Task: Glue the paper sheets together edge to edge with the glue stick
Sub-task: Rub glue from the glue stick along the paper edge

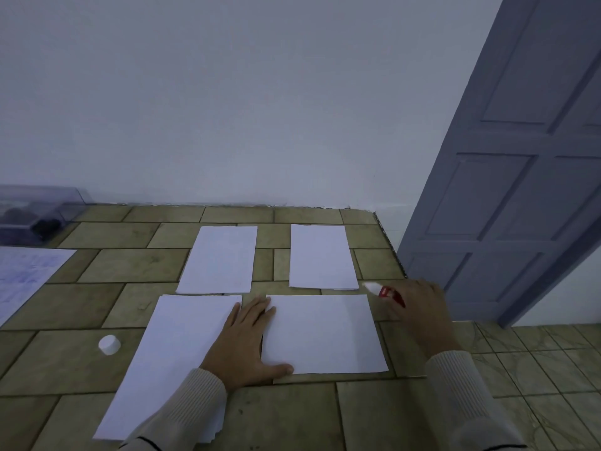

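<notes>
L hand [245, 340] flat, fingers straight, bridging near-left sheet [175, 353] and near-right sheet [325, 333]; R hand [419, 307] grips uncapped glue stick [383, 291]. I flag risk — palm drag could skew edges.

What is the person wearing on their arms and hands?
Both arms wear pale cream knitted sleeves with ribbed cuffs, the left sleeve and the right sleeve. A thin dark line crosses the left one low down. The left hand and right hand are bare: no gloves or rings show.

Left hand [244, 345] flat across gap between two near paper sheets [325, 333]. Right hand [419, 307] grips uncapped glue stick [383, 290]. White cap [109, 344] on tiled surface [97, 271]; two sheets farther back.
</notes>
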